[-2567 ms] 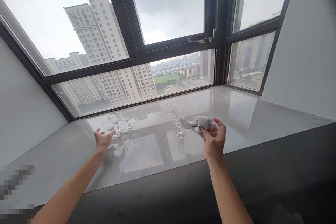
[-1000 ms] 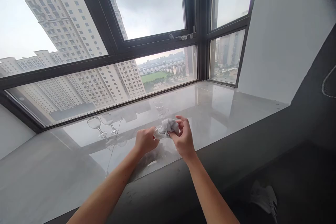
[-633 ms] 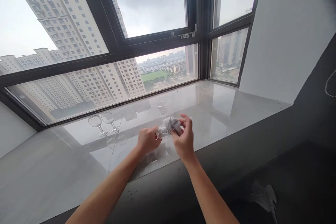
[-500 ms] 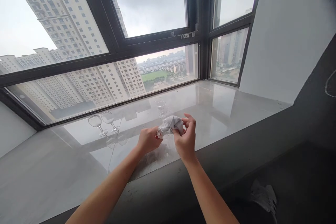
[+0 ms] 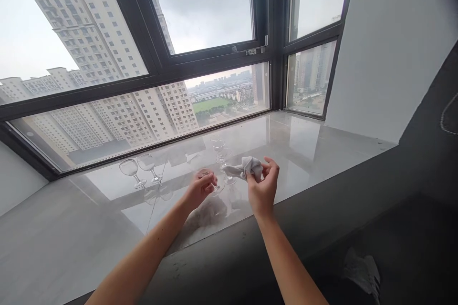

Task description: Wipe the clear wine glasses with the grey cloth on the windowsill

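My left hand [image 5: 201,189] is closed around a small stemmed wine glass [image 5: 204,172] above the window sill. Its bowl shows past the fingers on the far side, and its foot lies to the right of the hand. In my right hand [image 5: 264,186] a crumpled light grey cloth [image 5: 252,167] is pinched between thumb and fingers. The cloth hangs apart from the held glass. Just behind the cloth stand clear stemmed glasses [image 5: 219,145], partly overlapping, so I cannot tell how many.
Two more wine glasses, one [image 5: 129,167] and another [image 5: 146,162], stand upright to the left on the glossy tiled sill [image 5: 89,228]. Dark-framed windows [image 5: 214,59] rise behind it. A white wall [image 5: 379,57] bounds the right side. Below the sill's front edge, a shoe [image 5: 361,269] shows.
The cloth has come away from the held glass. My right hand has moved right with it, while my left hand has shifted slightly left and tipped the glass.
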Demonstrator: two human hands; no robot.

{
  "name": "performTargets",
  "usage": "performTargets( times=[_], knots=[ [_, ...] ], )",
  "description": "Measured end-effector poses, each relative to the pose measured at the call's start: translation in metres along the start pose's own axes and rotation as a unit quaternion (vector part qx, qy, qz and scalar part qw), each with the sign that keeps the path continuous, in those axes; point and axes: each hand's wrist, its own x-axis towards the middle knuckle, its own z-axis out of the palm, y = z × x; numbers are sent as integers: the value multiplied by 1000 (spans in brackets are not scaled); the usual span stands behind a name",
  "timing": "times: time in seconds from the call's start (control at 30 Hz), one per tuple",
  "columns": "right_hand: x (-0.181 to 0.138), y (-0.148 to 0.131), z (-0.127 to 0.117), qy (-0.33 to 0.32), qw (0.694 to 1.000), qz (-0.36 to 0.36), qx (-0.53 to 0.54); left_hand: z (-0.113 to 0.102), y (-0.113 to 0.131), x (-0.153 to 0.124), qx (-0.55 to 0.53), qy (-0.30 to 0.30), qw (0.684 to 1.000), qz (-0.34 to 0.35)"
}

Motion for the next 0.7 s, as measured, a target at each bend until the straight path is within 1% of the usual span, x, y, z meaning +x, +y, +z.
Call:
performTargets(
  times=[0.07,0.13,0.23,0.33,0.43,0.57,0.63,0.7],
  knots=[
    [-3,3,4,-44,999,3,-11,-1,6,-1,-108,10,994,-7],
    [-9,5,9,-96,995,8,-22,-2,10,-1,-173,17,985,4],
    [-19,6,16,-153,988,28,-16,-2,11,-1,-211,10,977,4],
    [-25,3,21,-178,982,56,28,-2,8,0,-216,7,976,-2],
    [-23,0,20,-172,979,76,78,-1,7,1,-210,3,978,-10],
    [-15,0,15,-135,980,87,120,-2,7,1,-192,-6,981,-16],
    [-10,1,12,-109,983,81,127,-3,6,2,-173,6,985,-19],
    [-5,2,7,-79,986,73,126,-7,3,4,-125,44,991,-23]
  ],
)
